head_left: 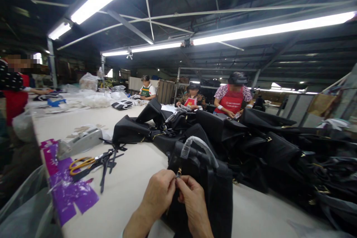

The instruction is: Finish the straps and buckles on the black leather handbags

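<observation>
A black handbag (214,189) stands upright on the long white table (134,178) right in front of me, its handle wrapped in clear plastic (195,145). My left hand (158,193) and my right hand (192,197) meet at the bag's near top edge. Both pinch a small gold metal fitting (179,172) on the bag between thumb and fingertips. All the fingers are curled in, and what lies beneath them is hidden.
A heap of black handbags (279,148) fills the table's right side. To the left lie yellow-handled scissors (82,163), black straps (107,163), purple card pieces (67,189) and a grey tape dispenser (80,141). Several people work at the far end and at the left edge.
</observation>
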`<action>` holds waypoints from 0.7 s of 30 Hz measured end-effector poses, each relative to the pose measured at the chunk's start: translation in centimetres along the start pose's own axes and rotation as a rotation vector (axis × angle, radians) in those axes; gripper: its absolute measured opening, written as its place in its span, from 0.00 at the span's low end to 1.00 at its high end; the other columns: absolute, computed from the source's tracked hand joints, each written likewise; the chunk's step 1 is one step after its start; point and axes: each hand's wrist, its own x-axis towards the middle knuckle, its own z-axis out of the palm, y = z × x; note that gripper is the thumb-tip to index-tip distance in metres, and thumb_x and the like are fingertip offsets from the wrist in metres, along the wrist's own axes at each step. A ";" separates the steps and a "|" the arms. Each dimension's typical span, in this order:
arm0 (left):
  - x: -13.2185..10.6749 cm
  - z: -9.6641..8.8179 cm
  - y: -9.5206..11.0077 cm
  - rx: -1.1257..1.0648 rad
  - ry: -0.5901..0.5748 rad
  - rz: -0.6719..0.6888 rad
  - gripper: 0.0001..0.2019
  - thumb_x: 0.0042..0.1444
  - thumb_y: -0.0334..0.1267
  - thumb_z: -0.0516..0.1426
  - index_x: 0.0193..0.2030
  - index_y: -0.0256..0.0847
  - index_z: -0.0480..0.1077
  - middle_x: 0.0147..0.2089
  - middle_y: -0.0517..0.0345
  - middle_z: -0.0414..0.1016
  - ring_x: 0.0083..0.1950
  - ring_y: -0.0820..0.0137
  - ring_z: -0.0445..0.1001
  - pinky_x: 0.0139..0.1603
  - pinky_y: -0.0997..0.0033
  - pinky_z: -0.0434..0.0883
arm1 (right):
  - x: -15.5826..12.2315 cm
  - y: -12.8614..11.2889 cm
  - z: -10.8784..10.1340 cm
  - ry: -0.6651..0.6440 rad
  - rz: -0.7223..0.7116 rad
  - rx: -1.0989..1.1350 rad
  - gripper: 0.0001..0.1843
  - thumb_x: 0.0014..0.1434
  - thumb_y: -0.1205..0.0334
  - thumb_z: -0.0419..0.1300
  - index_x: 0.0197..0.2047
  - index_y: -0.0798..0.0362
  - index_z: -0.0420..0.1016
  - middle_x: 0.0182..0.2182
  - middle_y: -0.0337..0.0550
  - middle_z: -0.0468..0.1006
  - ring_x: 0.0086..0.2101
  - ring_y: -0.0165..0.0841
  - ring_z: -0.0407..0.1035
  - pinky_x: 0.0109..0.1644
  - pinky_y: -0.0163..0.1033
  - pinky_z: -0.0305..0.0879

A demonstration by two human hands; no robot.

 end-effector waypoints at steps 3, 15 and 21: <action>-0.3 -0.8 0.0 -0.321 -0.032 -0.080 0.12 0.57 0.32 0.48 0.30 0.38 0.72 0.29 0.55 0.75 0.31 0.69 0.72 0.35 0.72 0.66 | -0.1 -0.2 0.0 -0.005 0.004 0.008 0.15 0.45 0.51 0.64 0.25 0.56 0.76 0.17 0.33 0.65 0.19 0.25 0.55 0.22 0.31 0.53; 1.2 0.2 -1.7 -0.964 -0.292 -0.558 0.21 0.44 0.59 0.55 0.23 0.40 0.65 0.11 0.70 0.56 0.12 0.79 0.50 0.16 0.76 0.51 | -0.6 -0.7 -0.2 -0.065 0.075 0.097 0.16 0.43 0.50 0.65 0.22 0.54 0.70 0.14 0.28 0.57 0.17 0.23 0.49 0.22 0.31 0.48; 0.4 -0.2 -1.4 -0.793 -0.198 -0.523 0.13 0.44 0.47 0.57 0.21 0.37 0.67 0.17 0.65 0.62 0.18 0.78 0.56 0.20 0.76 0.51 | -0.5 -0.3 -0.3 -0.079 0.041 0.050 0.17 0.45 0.49 0.66 0.25 0.56 0.74 0.15 0.30 0.60 0.18 0.24 0.51 0.22 0.30 0.50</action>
